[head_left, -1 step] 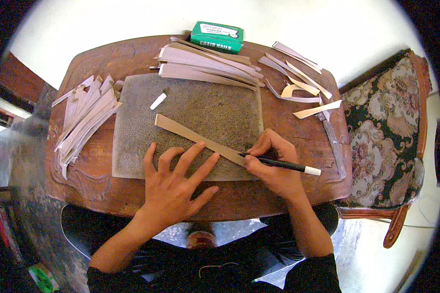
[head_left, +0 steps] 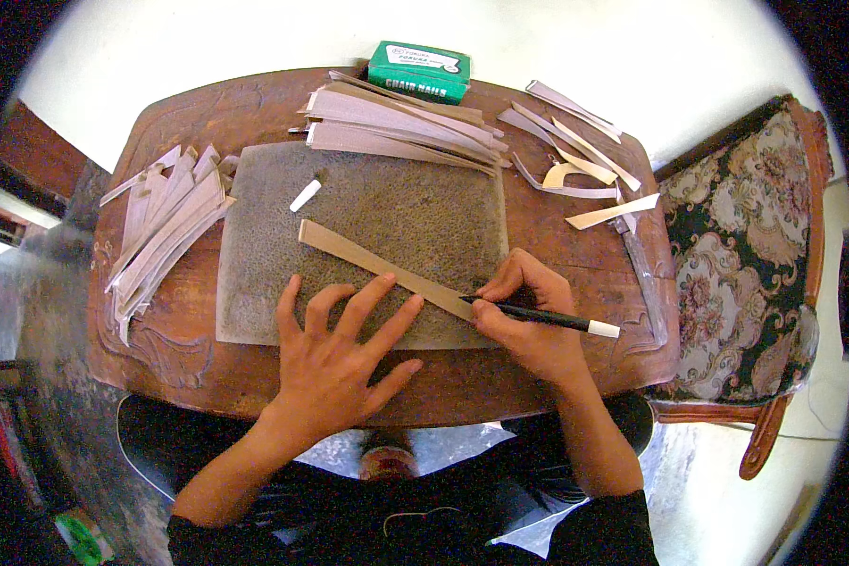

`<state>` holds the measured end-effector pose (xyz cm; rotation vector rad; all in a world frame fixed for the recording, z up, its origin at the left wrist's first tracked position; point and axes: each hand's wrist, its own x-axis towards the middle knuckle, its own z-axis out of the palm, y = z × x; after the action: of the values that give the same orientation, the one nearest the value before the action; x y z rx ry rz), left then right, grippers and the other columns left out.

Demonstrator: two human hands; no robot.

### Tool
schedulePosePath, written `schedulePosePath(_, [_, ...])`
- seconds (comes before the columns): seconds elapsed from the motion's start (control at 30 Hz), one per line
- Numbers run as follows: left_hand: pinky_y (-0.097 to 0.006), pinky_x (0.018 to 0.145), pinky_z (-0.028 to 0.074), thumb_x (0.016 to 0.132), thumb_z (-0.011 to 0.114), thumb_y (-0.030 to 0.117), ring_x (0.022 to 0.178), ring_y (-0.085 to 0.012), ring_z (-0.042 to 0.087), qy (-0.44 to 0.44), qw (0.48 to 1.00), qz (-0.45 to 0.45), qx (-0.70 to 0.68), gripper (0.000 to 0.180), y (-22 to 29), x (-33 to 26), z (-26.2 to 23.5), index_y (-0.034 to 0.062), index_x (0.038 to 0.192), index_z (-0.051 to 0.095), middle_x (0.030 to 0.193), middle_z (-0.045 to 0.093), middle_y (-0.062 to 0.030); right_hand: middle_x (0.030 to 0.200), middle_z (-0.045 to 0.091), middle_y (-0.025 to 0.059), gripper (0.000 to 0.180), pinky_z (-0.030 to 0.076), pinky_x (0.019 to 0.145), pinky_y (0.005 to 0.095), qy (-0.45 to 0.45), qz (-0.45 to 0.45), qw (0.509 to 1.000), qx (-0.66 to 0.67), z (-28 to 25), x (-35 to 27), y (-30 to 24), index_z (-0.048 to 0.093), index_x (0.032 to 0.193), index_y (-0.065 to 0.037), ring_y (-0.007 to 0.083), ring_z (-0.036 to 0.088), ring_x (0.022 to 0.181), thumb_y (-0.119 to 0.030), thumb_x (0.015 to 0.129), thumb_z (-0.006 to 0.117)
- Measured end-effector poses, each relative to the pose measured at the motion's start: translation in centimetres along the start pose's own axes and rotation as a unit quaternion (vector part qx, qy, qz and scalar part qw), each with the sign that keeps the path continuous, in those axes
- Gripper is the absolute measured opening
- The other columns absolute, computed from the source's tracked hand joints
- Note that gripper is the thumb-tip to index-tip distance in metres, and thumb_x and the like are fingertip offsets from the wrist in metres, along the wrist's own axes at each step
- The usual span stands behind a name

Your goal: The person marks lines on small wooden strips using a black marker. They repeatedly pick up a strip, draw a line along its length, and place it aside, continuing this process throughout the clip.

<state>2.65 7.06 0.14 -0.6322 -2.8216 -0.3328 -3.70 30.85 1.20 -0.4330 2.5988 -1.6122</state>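
A narrow brown strip (head_left: pixel 354 254), flat and slightly widened at its far left end, lies slantwise on the dark speckled mat (head_left: pixel 283 255). My left hand (head_left: pixel 335 363) is spread out, with two fingertips resting on the strip's near edge. In my right hand (head_left: pixel 538 325) is a black marker pen (head_left: pixel 542 316) with a white end, its tip on the strip near the right end. The fingers of that hand also touch the strip's end, partly hiding it. A small white pen cap (head_left: pixel 305 195) lies on the mat beyond the strip.
Stacked similar strips lie behind the mat (head_left: pixel 396 127) and on the left (head_left: pixel 174 222). Cut offcuts (head_left: pixel 575 156) are scattered at the right. A green cardboard box (head_left: pixel 418 73) stands at the back of the carved wooden table (head_left: pixel 245 377). A floral-upholstered chair (head_left: pixel 736 255) is on the right.
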Motion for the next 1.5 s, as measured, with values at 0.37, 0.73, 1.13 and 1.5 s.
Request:
schedulePosePath(0.37, [-0.063, 0.115, 0.018, 0.081, 0.07, 0.055, 0.127, -0.0273, 0.043, -0.018, 1.0, -0.009, -0.005, 0.067, 0.1, 0.3, -0.3, 0.0267, 0.141, 0.057, 0.153, 0.045, -0.0005, 0.074, 0.065, 0.0061, 0.021, 0.049, 0.062, 0.0297, 0.015, 0.011, 0.999, 0.041, 0.3, 0.5, 0.0, 0.062, 0.08, -0.004, 0.0132, 0.061, 0.068, -0.012, 0.074, 0.08])
schedulePosePath(0.73, [-0.063, 0.117, 0.016, 0.077, 0.074, 0.054, 0.132, -0.0315, 0.041, -0.027, 0.999, -0.013, -0.013, 0.071, 0.3, -0.3, -0.4, 0.0268, 0.141, 0.058, 0.145, 0.046, -0.0067, 0.073, 0.063, 0.0073, 0.022, 0.048, 0.06, 0.0308, -0.006, -0.007, 0.999, 0.036, 0.7, 0.1, 1.2, 0.059, 0.076, -0.004, 0.0167, 0.061, 0.066, -0.011, 0.072, 0.079])
schedulePosePath(1.13, [-0.064, 0.114, 0.019, 0.079, 0.073, 0.054, 0.13, -0.0271, 0.042, -0.018, 1.0, -0.014, -0.01, 0.069, 0.1, 0.2, -0.3, 0.0273, 0.141, 0.058, 0.14, 0.048, -0.0053, 0.076, 0.061, 0.0067, 0.02, 0.047, 0.066, 0.0264, -0.033, -0.023, 0.999, 0.003, 0.4, 0.7, 0.7, 0.056, 0.073, -0.003, 0.0142, 0.062, 0.073, -0.001, 0.072, 0.076])
schedulePosePath(1.5, [-0.063, 0.117, 0.016, 0.077, 0.074, 0.055, 0.132, -0.0311, 0.041, -0.021, 1.0, -0.013, -0.008, 0.071, 0.0, 0.1, -0.1, 0.0275, 0.141, 0.057, 0.143, 0.046, -0.0067, 0.069, 0.059, 0.0081, 0.021, 0.046, 0.057, 0.0333, -0.005, -0.054, 0.998, 0.011, 0.7, 0.8, 0.9, 0.056, 0.072, -0.004, 0.0211, 0.061, 0.063, -0.009, 0.069, 0.076])
